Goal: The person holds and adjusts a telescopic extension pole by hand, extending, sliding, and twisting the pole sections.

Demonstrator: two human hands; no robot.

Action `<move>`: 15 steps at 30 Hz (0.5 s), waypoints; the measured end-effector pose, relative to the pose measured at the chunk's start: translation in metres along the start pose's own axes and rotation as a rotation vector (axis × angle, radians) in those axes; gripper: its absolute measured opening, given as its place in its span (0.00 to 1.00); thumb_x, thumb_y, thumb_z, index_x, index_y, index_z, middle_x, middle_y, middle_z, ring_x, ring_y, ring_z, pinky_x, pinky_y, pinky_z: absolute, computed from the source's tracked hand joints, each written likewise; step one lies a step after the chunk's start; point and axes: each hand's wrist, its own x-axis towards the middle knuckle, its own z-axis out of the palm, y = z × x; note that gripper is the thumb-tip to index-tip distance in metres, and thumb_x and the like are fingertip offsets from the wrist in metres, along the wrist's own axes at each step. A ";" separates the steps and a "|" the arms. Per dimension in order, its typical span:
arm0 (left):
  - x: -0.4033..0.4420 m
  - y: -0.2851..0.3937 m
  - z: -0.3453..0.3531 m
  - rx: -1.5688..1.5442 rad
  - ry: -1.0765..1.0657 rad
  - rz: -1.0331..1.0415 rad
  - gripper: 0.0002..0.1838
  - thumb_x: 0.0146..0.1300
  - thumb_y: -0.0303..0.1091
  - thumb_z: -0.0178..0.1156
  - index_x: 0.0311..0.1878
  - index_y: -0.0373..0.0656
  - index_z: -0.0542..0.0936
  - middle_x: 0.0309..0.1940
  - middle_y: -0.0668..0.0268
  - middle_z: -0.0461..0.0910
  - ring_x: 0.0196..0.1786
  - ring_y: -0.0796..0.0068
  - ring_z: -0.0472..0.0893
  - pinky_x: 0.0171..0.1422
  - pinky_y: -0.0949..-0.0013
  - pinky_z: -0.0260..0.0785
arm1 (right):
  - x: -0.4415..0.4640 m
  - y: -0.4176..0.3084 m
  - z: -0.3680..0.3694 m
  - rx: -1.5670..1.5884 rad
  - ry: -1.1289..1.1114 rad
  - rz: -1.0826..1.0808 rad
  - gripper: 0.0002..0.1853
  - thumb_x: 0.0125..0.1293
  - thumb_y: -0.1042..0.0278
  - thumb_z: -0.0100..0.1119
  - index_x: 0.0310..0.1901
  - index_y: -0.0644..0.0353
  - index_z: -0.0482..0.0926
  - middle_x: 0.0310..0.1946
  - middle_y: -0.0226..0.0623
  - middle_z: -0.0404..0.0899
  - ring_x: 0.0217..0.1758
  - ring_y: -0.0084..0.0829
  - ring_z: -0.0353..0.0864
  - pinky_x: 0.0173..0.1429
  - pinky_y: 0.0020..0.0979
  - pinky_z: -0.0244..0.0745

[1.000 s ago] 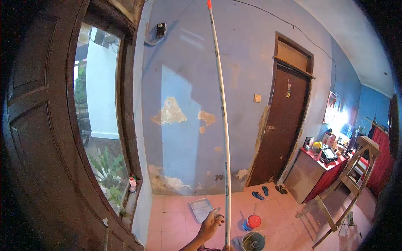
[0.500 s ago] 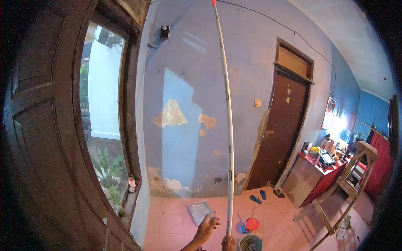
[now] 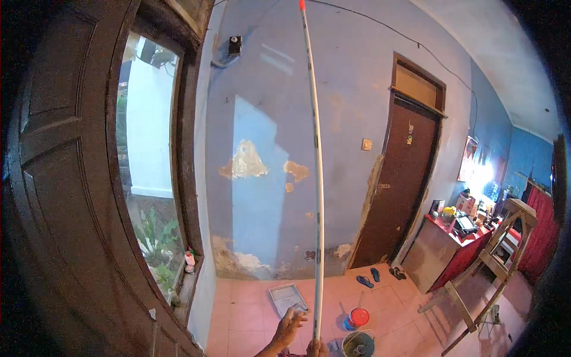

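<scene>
A long, thin whitish pole (image 3: pixel 319 178) with dark marks along it and a red tip stands nearly upright before me. My right hand (image 3: pixel 317 348) is closed around its lower end at the bottom of the view. Left of the pole, my left hand (image 3: pixel 289 327) is raised with bent fingers. At its fingertips is something small and pale that I cannot make out. Beyond that hand a grey paint tray (image 3: pixel 277 289) lies on the pink tiles. To the right are a blue bucket with a red lid (image 3: pixel 359 317) and a dark bucket (image 3: pixel 358 345).
Ahead is a blue wall (image 3: pixel 256 119) with peeling patches. A dark wooden door (image 3: pixel 65 178) and window frame (image 3: pixel 187 149) stand at left. Sandals (image 3: pixel 365 281) lie near the brown door (image 3: pixel 395 184). A wooden stand (image 3: pixel 496 266) and cluttered counter (image 3: pixel 437 250) are at right.
The pole has shifted slightly left, together with my right hand around its lower end. My left hand remains raised, a little nearer the pole.
</scene>
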 end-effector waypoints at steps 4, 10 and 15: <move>-0.008 0.019 -0.001 0.003 0.043 -0.023 0.29 0.72 0.54 0.43 0.67 0.42 0.61 0.54 0.58 0.76 0.52 0.68 0.79 0.54 0.65 0.70 | 0.022 -0.058 0.014 0.066 -0.041 -0.062 0.24 0.74 0.44 0.38 0.27 0.54 0.67 0.15 0.25 0.62 0.14 0.20 0.61 0.17 0.25 0.58; -0.010 0.008 -0.013 -0.036 0.094 0.016 0.30 0.72 0.53 0.43 0.68 0.41 0.60 0.52 0.56 0.75 0.51 0.66 0.79 0.53 0.66 0.71 | 0.041 -0.144 0.029 0.234 -0.130 -0.088 0.24 0.74 0.43 0.37 0.26 0.53 0.66 0.13 0.24 0.61 0.12 0.18 0.61 0.15 0.22 0.56; -0.018 0.011 -0.024 -0.027 0.133 0.035 0.30 0.72 0.54 0.42 0.68 0.42 0.61 0.51 0.57 0.75 0.50 0.67 0.79 0.51 0.67 0.72 | 0.034 -0.109 0.025 0.073 -0.113 -0.143 0.25 0.74 0.42 0.37 0.25 0.52 0.64 0.12 0.23 0.60 0.10 0.18 0.59 0.13 0.21 0.55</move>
